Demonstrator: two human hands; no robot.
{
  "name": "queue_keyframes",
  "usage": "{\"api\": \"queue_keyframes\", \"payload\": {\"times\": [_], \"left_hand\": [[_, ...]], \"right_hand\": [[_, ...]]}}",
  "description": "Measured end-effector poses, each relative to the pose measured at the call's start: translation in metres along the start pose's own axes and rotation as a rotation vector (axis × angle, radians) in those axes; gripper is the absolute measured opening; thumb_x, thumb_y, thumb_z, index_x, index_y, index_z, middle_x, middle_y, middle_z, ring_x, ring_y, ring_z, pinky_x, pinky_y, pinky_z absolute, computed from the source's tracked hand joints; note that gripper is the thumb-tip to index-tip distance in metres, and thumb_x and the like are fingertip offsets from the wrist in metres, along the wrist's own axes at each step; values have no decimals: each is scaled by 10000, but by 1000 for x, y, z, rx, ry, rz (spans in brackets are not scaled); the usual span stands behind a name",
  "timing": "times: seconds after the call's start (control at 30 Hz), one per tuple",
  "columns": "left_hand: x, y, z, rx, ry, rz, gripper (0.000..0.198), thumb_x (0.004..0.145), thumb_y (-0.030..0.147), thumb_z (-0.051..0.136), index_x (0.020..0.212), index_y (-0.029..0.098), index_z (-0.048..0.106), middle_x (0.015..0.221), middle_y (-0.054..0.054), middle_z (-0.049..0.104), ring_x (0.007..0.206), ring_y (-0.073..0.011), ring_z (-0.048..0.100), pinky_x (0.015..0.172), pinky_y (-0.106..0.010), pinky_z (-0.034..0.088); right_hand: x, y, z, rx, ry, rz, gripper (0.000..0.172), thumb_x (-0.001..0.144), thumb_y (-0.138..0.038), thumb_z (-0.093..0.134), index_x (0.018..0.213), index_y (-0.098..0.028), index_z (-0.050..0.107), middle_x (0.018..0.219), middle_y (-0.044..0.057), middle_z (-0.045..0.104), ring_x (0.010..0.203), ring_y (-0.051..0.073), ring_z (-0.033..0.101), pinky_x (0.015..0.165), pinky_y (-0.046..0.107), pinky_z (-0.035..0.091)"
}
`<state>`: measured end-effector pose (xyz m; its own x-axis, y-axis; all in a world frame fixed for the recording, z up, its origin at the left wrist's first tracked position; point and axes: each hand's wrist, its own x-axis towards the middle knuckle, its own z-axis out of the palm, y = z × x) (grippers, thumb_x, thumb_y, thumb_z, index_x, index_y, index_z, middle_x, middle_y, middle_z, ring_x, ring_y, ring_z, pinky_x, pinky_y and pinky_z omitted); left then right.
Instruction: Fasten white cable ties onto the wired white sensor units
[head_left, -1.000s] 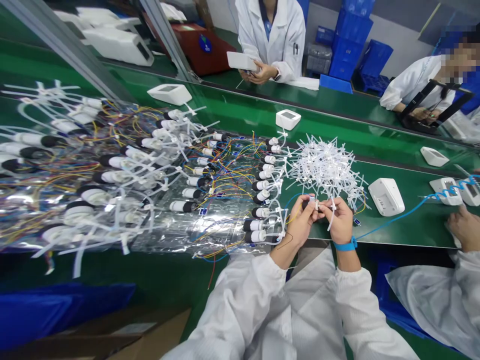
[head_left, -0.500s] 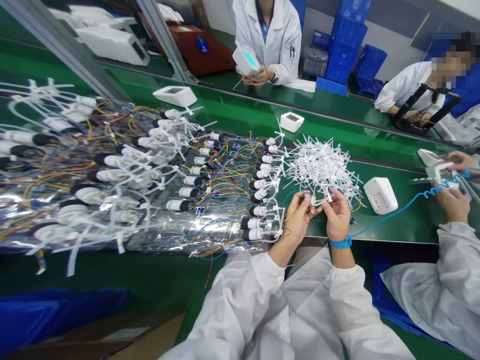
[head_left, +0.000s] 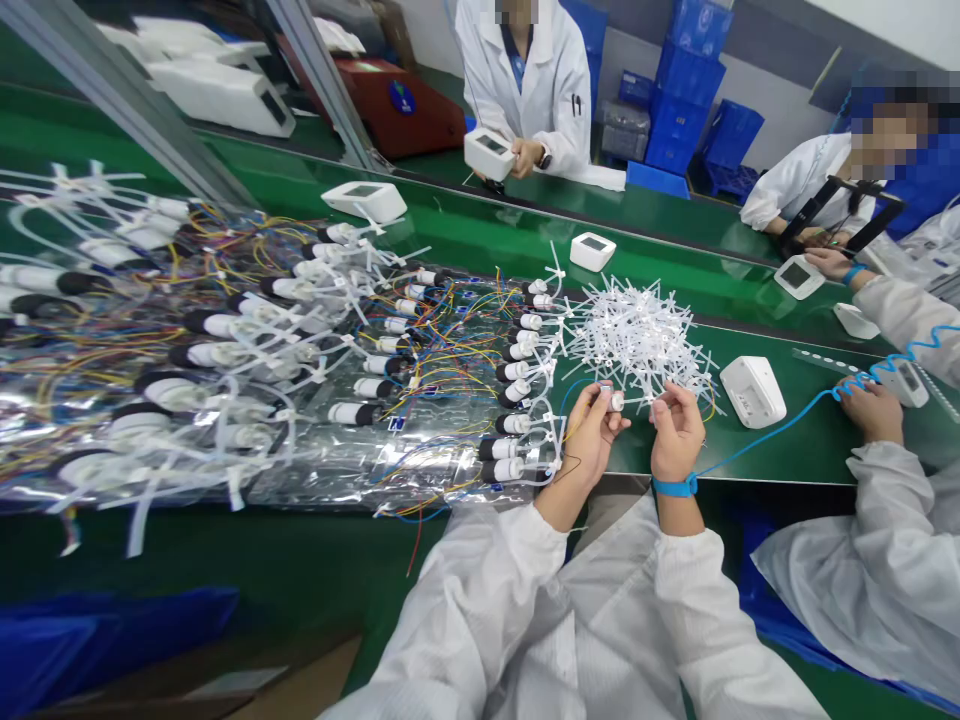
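Observation:
My left hand is closed around a small wired motor pump. Its round whitish end shows at the fingertips, and thin wires trail past my wrist. A hand's breadth to the right, my right hand has its thumb and fingers pinched together; whatever is between them is too small to make out. Just beyond both hands spreads a pile of white tube pieces with small connectors. Left of my left hand, similar pumps with white tubes fitted lie in a column on clear plastic.
More tubed pumps and coloured wires cover the bench leftward. A white device housing stands right of the pile. A blue strap on my right wrist joins a coiled cord. White monitors sit on the green belt. Co-workers are opposite and at right.
My hands have drawn apart; the whitish tubing that spanned them no longer shows between them. At right, a co-worker's hand has reached out to a white monitor on the belt.

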<state>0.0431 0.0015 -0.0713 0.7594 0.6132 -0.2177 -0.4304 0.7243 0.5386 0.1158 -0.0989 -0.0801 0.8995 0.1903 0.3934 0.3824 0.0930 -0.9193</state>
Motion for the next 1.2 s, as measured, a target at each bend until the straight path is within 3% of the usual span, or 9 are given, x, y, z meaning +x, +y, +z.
{"api": "queue_keyframes", "payload": {"times": [0.1, 0.17, 0.37, 0.47, 0.63, 0.8, 0.97, 1.1, 1.2], "left_hand": [[2, 1, -1, -19, -1, -3, 534, 754, 460, 1011, 1082, 194, 684, 857, 37, 699, 537, -26, 501, 591, -194, 562], [2, 2, -1, -21, -8, -6, 524, 765, 457, 1003, 1087, 193, 684, 874, 32, 708, 530, -22, 499, 586, -193, 555], [-4, 0, 1, 93, -70, 24, 515, 784, 505, 976, 1070, 184, 694, 891, 13, 723, 509, -28, 499, 561, -215, 577], [-8, 0, 2, 193, -125, 30, 505, 809, 541, 948, 1071, 183, 705, 889, 4, 730, 489, -33, 484, 525, -225, 575], [-11, 1, 1, 269, -196, 12, 457, 854, 542, 906, 1068, 189, 712, 846, 12, 714, 476, -35, 471, 495, -210, 546], [-9, -2, -1, 254, -176, 1, 527, 805, 554, 938, 1095, 180, 706, 876, 15, 716, 478, -24, 470, 505, -214, 551], [-10, -2, -3, 342, -157, 6, 528, 791, 532, 951, 1103, 181, 710, 786, 48, 665, 484, -43, 523, 506, -204, 517], [-11, 0, -1, 409, -170, 46, 498, 829, 538, 924, 1121, 179, 740, 846, 9, 718, 520, -61, 591, 508, -198, 483], [-10, -1, -2, 425, -186, 67, 471, 859, 542, 904, 1121, 179, 759, 744, 30, 672, 533, -75, 594, 518, -195, 475]], "right_hand": [[-7, -2, -1, 53, 31, 32, 270, 1025, -486, 703, 1164, -259, 750, 843, 11, 656, 679, 184, 605, 611, 315, 508], [-11, -4, -4, 65, 20, 18, 255, 1056, -477, 658, 1168, -267, 749, 843, 8, 665, 655, 178, 597, 599, 307, 485], [-2, -17, -23, -84, -90, -158, 320, 1011, -461, 717, 1260, -274, 791, 1296, 112, 714, 1164, 298, 683, 916, 426, 575], [6, -29, -32, -192, -192, -187, 332, 984, -432, 765, 1284, -295, 801, 1323, 108, 733, 1243, 326, 665, 1021, 481, 547], [6, -35, -34, -163, -296, -117, 163, 1016, -418, 758, 1054, -298, 861, 988, 57, 781, 943, 266, 711, 884, 424, 555], [-6, -18, -17, 71, -176, 79, 433, 1085, -605, 616, 955, -235, 800, 640, -21, 563, 603, 171, 533, 596, 317, 430], [-11, 0, -6, 186, -148, 202, 534, 1104, -692, 501, 912, -243, 717, 582, -57, 448, 519, 153, 477, 516, 288, 398], [-12, 4, -5, 191, -186, 255, 484, 1100, -674, 526, 927, -258, 703, 582, -71, 401, 521, 161, 489, 512, 287, 424], [-11, 0, -3, 233, -167, 253, 448, 1105, -653, 529, 992, -260, 710, 582, -78, 379, 535, 171, 500, 534, 299, 450]]}}
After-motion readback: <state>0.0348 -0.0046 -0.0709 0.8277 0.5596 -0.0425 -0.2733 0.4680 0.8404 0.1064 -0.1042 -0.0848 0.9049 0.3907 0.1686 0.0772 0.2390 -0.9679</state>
